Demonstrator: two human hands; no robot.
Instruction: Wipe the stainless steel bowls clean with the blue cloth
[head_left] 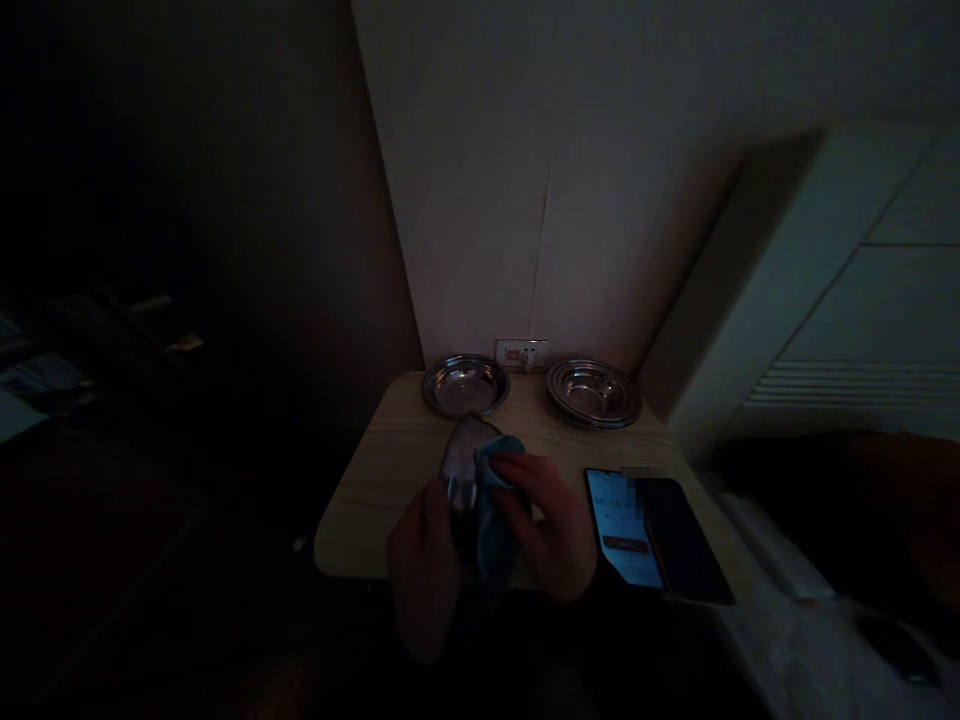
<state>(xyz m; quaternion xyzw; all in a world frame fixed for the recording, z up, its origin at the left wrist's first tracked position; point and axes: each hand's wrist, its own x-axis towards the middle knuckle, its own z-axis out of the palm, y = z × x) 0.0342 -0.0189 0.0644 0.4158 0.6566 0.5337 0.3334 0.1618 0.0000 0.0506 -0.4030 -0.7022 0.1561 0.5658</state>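
In the dim light, my left hand point(424, 560) grips the near left rim of a shiny steel bowl point(463, 455), which is tilted up over the front of the small table. My right hand point(553, 525) is closed on a light blue cloth point(493, 535), pressing it against the bowl's right side. Part of the cloth hangs down below the fingers. The bowl's lower right part is hidden behind the cloth and hand. Beyond them, a single steel dish point(466, 388) rests at the table's back left. A stack of similar steel dishes point(594, 393) sits at the back right.
On the right of the wooden table point(367, 480) lies a phone point(619, 530) with a lit screen, beside a dark flat panel point(690, 545). A wall socket point(523, 353) with a plug is just behind the dishes. A pale slanted panel point(750, 270) rises at right.
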